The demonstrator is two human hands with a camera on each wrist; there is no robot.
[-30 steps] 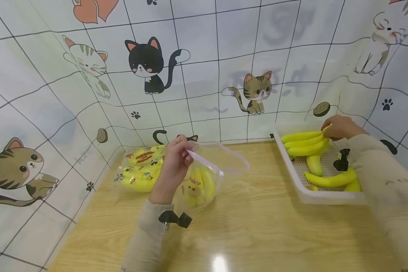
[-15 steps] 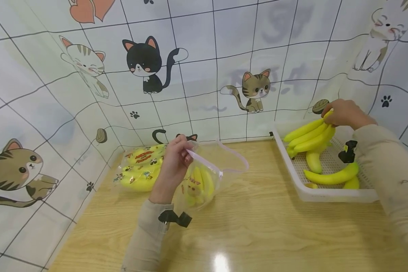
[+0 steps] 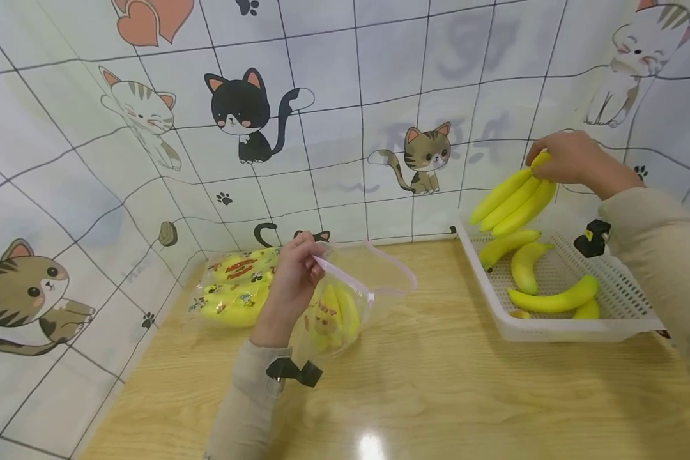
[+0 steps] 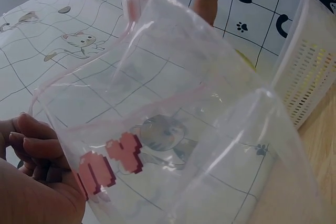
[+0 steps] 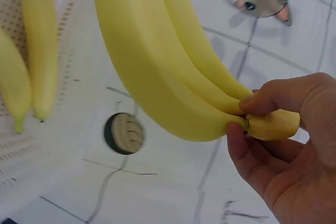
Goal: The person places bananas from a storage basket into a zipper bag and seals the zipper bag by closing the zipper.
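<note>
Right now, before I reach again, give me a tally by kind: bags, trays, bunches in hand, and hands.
Bags: 2, the Mickey bag and the held bag
Tray: 1
Bunch in hand: 1
Hands: 2, left hand and right hand
Total: 6

Gridded cat-print wall covering [image 3: 333,70]; wood-grain tabletop [image 3: 448,383]; bright glare [image 3: 370,446].

Indoor tabletop nook, cat-print wall covering [image 3: 333,140], wood-grain table [image 3: 437,383]
</note>
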